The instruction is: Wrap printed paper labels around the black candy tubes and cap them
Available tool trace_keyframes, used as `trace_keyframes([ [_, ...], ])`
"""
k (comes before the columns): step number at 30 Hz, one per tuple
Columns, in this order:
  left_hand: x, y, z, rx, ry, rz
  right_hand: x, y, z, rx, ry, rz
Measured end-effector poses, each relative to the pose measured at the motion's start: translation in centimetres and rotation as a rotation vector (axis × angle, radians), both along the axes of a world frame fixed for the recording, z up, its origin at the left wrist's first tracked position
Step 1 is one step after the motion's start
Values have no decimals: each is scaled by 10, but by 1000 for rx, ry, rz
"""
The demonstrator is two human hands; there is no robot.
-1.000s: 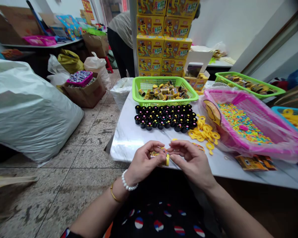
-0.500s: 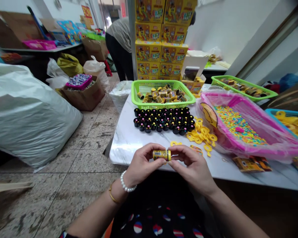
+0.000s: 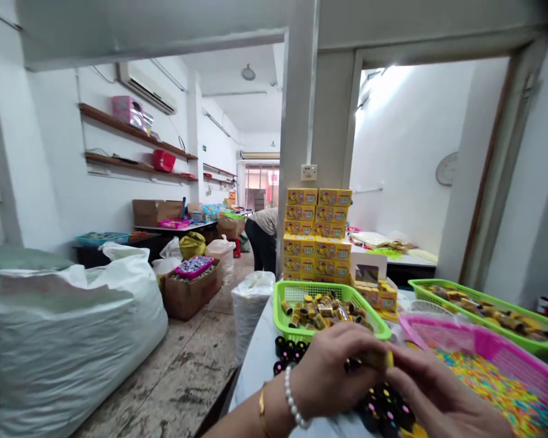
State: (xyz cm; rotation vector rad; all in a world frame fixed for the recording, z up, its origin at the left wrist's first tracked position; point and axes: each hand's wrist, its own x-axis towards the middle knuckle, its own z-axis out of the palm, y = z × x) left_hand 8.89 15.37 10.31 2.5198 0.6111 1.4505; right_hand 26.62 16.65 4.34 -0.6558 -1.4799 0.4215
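Note:
A small printed yellow tube (image 3: 389, 359) is between my two hands, above the front of the table; mostly only its yellow end shows. My left hand (image 3: 335, 365), with a pearl bracelet and a gold bangle at its wrist, is closed round the body. The fingertips of my right hand (image 3: 433, 383) pinch the yellow end. Under and behind the hands stand rows of small black cups (image 3: 291, 350) with coloured pieces in them, partly hidden. Beyond them is a green basket (image 3: 281, 319) of similar yellow and dark tubes.
A pink basket (image 3: 484, 331) of colourful small pieces stands at right, another green basket (image 3: 497, 292) behind it. Stacked yellow boxes (image 3: 317, 237) rise at the table's back. White sacks (image 3: 64, 340) and a cardboard box (image 3: 194, 298) stand on the floor at left. Another person (image 3: 262, 237) bends over beyond.
The view has tilted up, showing more wall and doorway. Both hands now appear lower and farther right, nearer the camera, in front of the cups. The tube stays between them.

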Motion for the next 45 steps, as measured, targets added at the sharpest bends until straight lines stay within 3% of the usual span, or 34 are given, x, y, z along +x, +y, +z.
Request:
trace_keyframes([
  [2,8,8,19,38,13,-41,6,-1,19,-83,89,-78],
  [5,14,20,29,-100,-13,-41,12,-7,33,-222,135,-61],
  [13,22,51,24,-619,-213,-464,19,5,49,-459,421,375],
  [16,25,52,23,-865,-290,-572,14,10,51,-481,557,395],
  [18,26,54,21,-935,-317,-599,10,12,48,-470,624,380],
  [24,25,67,16,-971,-313,-643,10,14,40,-463,631,324],
  [28,27,71,12,-997,-237,-586,19,9,41,-443,349,256],
  [31,31,70,5,-1079,-229,-596,23,5,38,-341,161,126],
  [34,36,74,-6,-1140,-233,-614,21,6,28,-270,189,82],
  [38,38,77,-14,-1160,-283,-560,15,7,15,-291,239,26],
  [41,40,71,-10,-1131,-324,-548,14,0,13,-318,347,-94],
  [45,45,56,1,-1088,-367,-482,13,-18,15,-319,423,-47],
])
